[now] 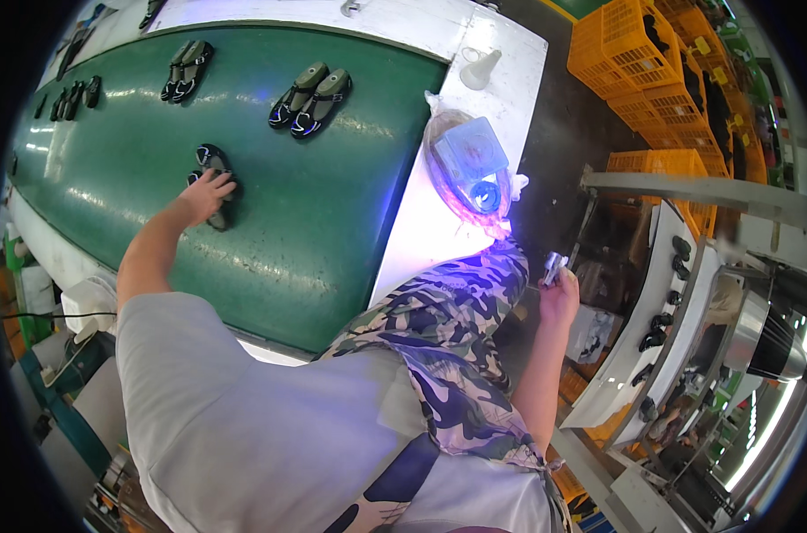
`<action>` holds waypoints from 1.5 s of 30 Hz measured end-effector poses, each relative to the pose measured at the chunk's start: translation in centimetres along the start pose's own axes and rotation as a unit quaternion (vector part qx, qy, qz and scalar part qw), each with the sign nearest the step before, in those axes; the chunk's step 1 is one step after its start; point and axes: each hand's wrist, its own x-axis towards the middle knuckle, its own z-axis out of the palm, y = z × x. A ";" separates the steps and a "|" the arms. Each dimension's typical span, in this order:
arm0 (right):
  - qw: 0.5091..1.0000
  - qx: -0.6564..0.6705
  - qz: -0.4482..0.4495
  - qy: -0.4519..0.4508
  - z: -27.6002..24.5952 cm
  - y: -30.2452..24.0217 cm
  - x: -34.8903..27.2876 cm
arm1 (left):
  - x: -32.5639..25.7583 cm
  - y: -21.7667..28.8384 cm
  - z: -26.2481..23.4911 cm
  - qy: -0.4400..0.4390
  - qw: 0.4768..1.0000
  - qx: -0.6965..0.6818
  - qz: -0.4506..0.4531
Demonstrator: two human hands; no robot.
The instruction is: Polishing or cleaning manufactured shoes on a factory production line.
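Observation:
My left hand [206, 197] reaches out over a green conveyor belt [279, 231], its fingers curled around a black flat shoe [212, 158] with a pale trim. That shoe lies beside its mate, partly covered by the hand. Off to the right, beyond the belt's side, my right hand [559, 298] is closed around a small shiny silvery object [554, 266]; its kind is too small to make out. Farther up the belt stand two more pairs of black shoes with grey-green insides, a nearer pair [310, 99] and another pair [187, 71] to its left.
On the white ledge [412, 209] right of the belt sit a plastic bag with a clear blue box [471, 149] and a white funnel-shaped piece [481, 71]. Orange crates [626, 53] are stacked at far right. A white rack [643, 329] with black shoes stands right of my right hand.

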 end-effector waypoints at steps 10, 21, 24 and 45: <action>0.999 -0.002 0.014 0.031 5.7 1.8 1.1 | 19.6 -5.8 -11.0 0.350 0.791 -0.313 -0.392; 0.914 -0.350 -0.202 -0.037 12.6 5.3 5.3 | 26.3 -9.1 -14.9 0.224 0.813 -0.403 -0.356; 0.853 -0.471 -0.223 -0.038 15.0 6.3 5.9 | 24.0 -5.1 -11.4 0.239 0.906 -0.333 -0.105; 0.580 -0.676 -0.432 -0.143 16.7 6.8 6.2 | 10.7 11.7 -6.9 0.164 0.817 -0.367 -0.413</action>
